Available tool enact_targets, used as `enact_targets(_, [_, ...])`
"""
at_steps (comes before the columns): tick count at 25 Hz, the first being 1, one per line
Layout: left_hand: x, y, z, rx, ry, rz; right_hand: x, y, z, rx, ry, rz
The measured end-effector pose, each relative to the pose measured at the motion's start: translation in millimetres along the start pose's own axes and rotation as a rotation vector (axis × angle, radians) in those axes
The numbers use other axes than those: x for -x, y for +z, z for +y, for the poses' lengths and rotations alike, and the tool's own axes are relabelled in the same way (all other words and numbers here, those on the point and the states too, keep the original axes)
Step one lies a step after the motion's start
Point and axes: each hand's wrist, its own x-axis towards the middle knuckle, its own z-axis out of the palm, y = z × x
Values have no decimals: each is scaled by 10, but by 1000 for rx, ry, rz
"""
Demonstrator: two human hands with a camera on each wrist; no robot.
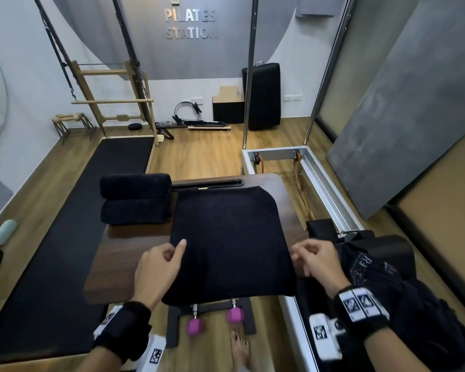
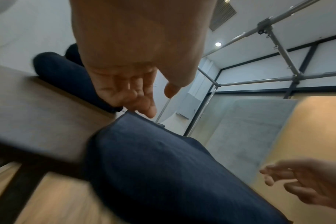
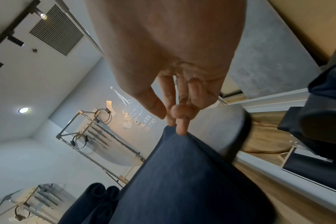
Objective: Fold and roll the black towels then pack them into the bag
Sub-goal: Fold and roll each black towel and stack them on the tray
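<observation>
Now | table (image 1: 124,253): bearing flat towel (image 1: 231,245) between both hands, two rolls (image 1: 136,200) lying beyond left hand (image 1: 159,267) | left fingers loose, touching edge | right hand (image 1: 317,260) pinching opposite edge | likely folding; next calling for even fold, then rolling.

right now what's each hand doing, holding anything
Left hand: open, fingers loosely curled at the left edge of the towel, no grip.
Right hand: pinching the towel's right edge, as the right wrist view shows.

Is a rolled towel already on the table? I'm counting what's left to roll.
Yes, two rolled towels lie side by side at the far left of the table, beside the flat folded towel.
</observation>
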Motion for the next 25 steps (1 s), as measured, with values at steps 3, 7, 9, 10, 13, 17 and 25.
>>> enact_targets(3, [-460,196,404,36,145,-66,-514,99,-329,59,14,38])
enact_targets(7, [-992,603,730,-134,267,-238,-1228,409,-587,95,88,115])
enact_targets(9, [-1221,790,795,-255,297,-332,-1531,562,-652,146,112,150])
enact_targets(10, [-1300,846,813,-332,298,-404,-1623,613,-676,198,114,146])
enact_targets(13, [-1508,1013,781,-588,260,-693,-1848,752,-698,349,128,34])
enact_targets(17, [-1567,1115,675,-644,217,-831,-1951,838,-617,514,47,41])
enact_targets(25, [-1553,1115,651,-648,226,-836,-1995,808,-497,403,-32,110])
